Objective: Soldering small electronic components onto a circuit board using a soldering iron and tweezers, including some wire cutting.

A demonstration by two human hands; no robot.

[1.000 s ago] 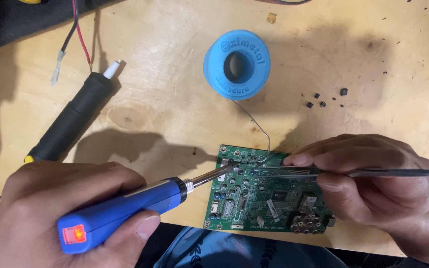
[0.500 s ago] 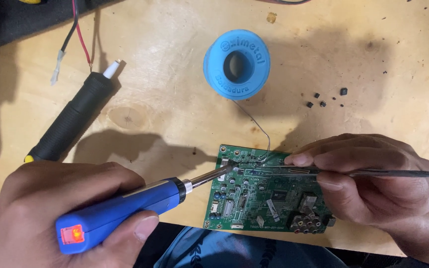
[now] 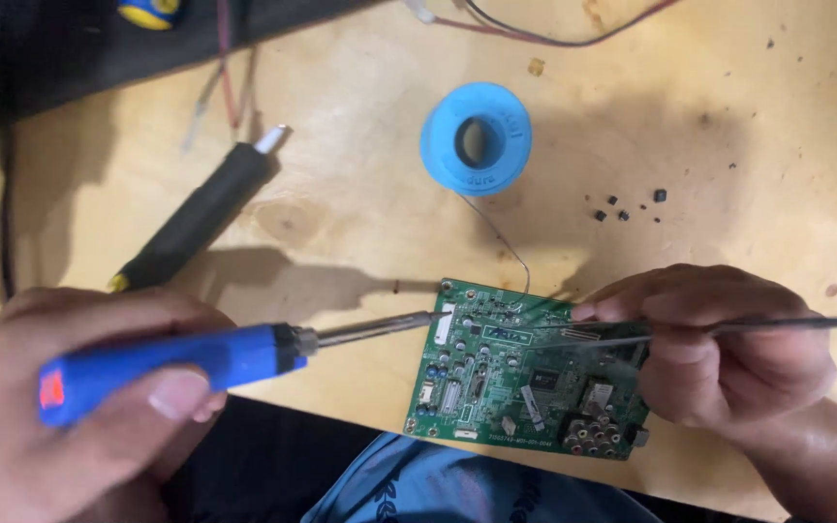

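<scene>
Circuit board at the bench edge, iron and tweezers on it

Circuit board (image 3: 525, 373) (green, crowded with parts) lies at the near edge of the wooden bench (image 3: 341, 194). Left hand (image 3: 89, 407) wraps its fingers around a blue-handled soldering iron (image 3: 234, 353), tip at the board's left edge. Right hand (image 3: 719, 353) pinches tweezers (image 3: 690, 329) over the board's top. Behind, a blue solder spool (image 3: 477, 138) trails wire to the board; a black desoldering pump (image 3: 196, 213) lies left.

free: bare table (image 3: 341, 223) | blocking: solder spool (image 3: 476, 138), black tool (image 3: 196, 215)
</scene>
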